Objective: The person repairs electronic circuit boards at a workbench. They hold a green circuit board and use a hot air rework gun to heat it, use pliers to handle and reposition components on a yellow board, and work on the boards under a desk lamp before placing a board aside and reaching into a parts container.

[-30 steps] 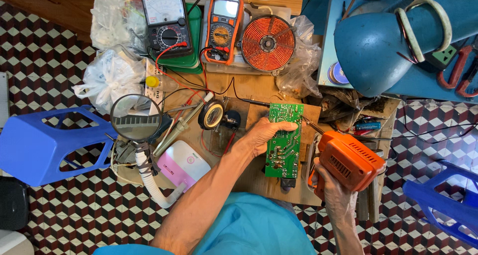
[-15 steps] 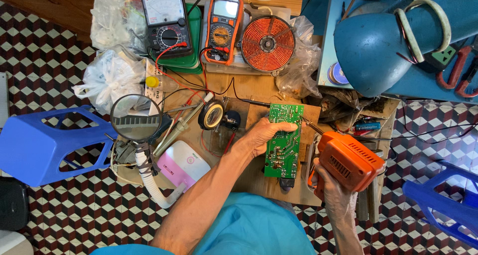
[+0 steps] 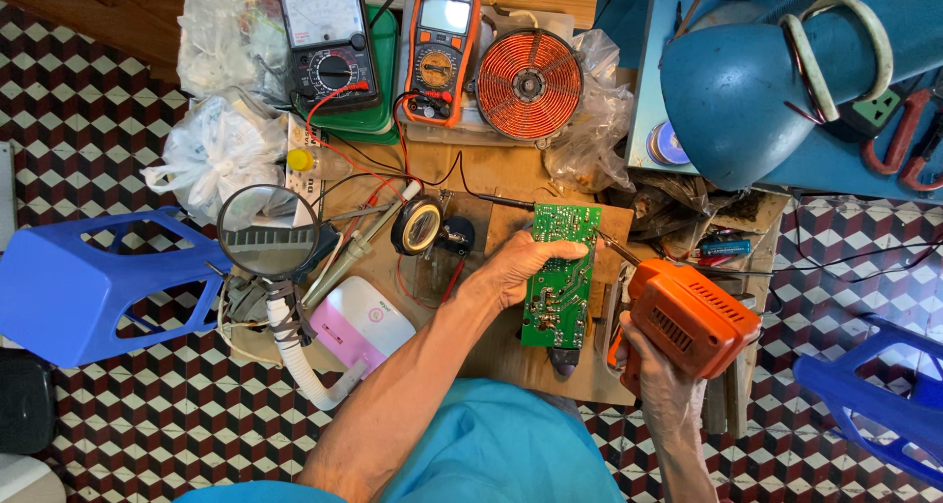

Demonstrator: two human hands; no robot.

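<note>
My left hand [image 3: 521, 262] rests on a green circuit board [image 3: 557, 277], pressing it flat on the wooden work board [image 3: 511, 351]. An orange soldering gun [image 3: 688, 316] is gripped in my right hand [image 3: 653, 375], and its thin tip [image 3: 614, 246] touches the board's right edge near the top. A roll of solder wire [image 3: 417, 226] lies just left of my left hand.
Two multimeters [image 3: 329, 46] [image 3: 440, 51] and a copper coil [image 3: 528, 83] sit at the back. A magnifying lens on a flexible neck [image 3: 267, 233] and a pink-white box [image 3: 361, 324] are at the left. A blue lamp shade [image 3: 756, 90], blue stools [image 3: 79, 287] and plastic bags [image 3: 221, 149] surround the bench.
</note>
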